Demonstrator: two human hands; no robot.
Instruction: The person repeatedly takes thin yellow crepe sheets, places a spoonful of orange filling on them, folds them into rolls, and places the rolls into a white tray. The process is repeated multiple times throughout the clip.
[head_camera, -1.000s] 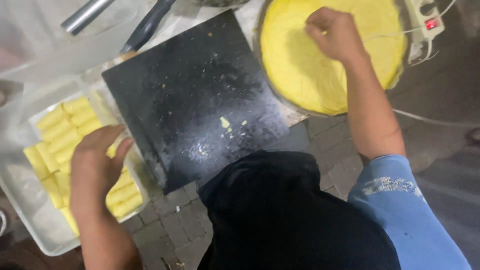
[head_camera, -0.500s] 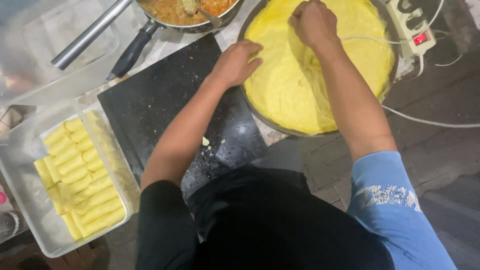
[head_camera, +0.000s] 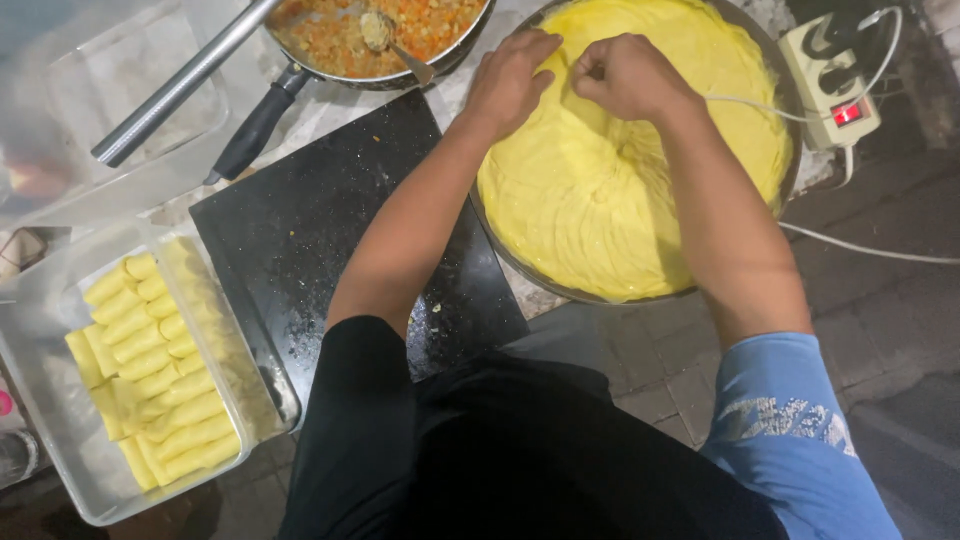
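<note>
A stack of thin yellow wrappers (head_camera: 610, 190) fills a round metal tray (head_camera: 500, 250) at the upper right. My left hand (head_camera: 515, 75) lies flat on the stack's far left part, fingers spread on the top sheet. My right hand (head_camera: 625, 75) is beside it, fingers pinched on the top yellow sheet near its far edge. A black square board (head_camera: 320, 230) lies in the middle, dusted with crumbs. A clear plastic box (head_camera: 60, 440) at the lower left holds several rolled yellow pieces (head_camera: 150, 365) in rows.
A pan of orange filling (head_camera: 380, 30) with a spoon (head_camera: 395, 40) and a black handle (head_camera: 255, 125) sits at the top. A metal tube (head_camera: 170, 90) crosses the upper left. A white power strip (head_camera: 835, 75) with cables lies at the right. Paved floor lies below.
My left hand left the box of rolls, crossed the black board and now rests on the yellow stack next to my right hand. The view has shifted down, showing more of the pan.
</note>
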